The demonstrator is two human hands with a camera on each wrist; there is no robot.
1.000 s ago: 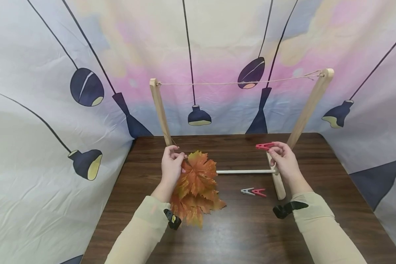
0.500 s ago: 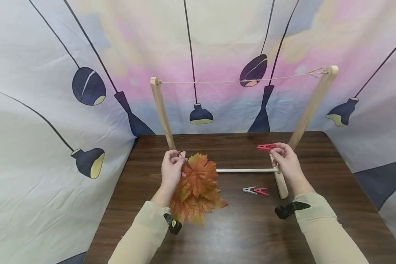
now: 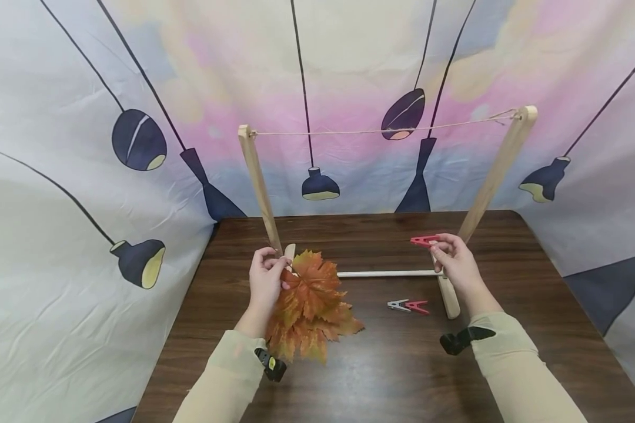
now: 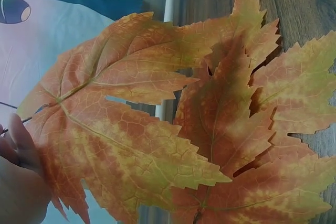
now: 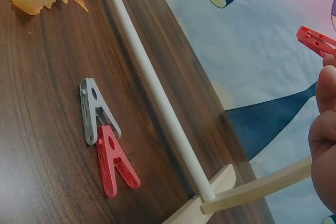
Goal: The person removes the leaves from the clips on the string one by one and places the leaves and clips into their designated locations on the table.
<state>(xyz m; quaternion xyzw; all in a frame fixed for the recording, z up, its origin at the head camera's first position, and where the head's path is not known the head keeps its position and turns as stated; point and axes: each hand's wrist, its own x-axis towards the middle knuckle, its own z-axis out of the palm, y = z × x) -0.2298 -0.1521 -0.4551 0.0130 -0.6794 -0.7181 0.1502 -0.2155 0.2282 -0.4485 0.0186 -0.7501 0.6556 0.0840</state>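
My left hand (image 3: pixel 267 281) pinches the stem of a bunch of orange leaves (image 3: pixel 309 311), thumb and fingertips pressed together on it just in front of the wooden rack's (image 3: pixel 494 170) left post. The leaves hang down from my fingers and spread over the brown table (image 3: pixel 381 370), their lower tips lying on the wood near my left sleeve. In the left wrist view the leaves (image 4: pixel 173 124) fill nearly everything, with the rack's white crossbar showing behind them.

My right hand (image 3: pixel 455 264) holds a red clothespin (image 3: pixel 424 240) between thumb and fingers, raised above the table close to the rack's right post, its tip pointing toward the left post. The string (image 3: pixel 381 130) runs across the top of the rack, well above both hands.

Two more pins lie on the table just in front of the crossbar (image 5: pixel 155 90), touching each other: a grey pin (image 5: pixel 94 108) and a red pin (image 5: pixel 114 160), nearer the right post than the left.
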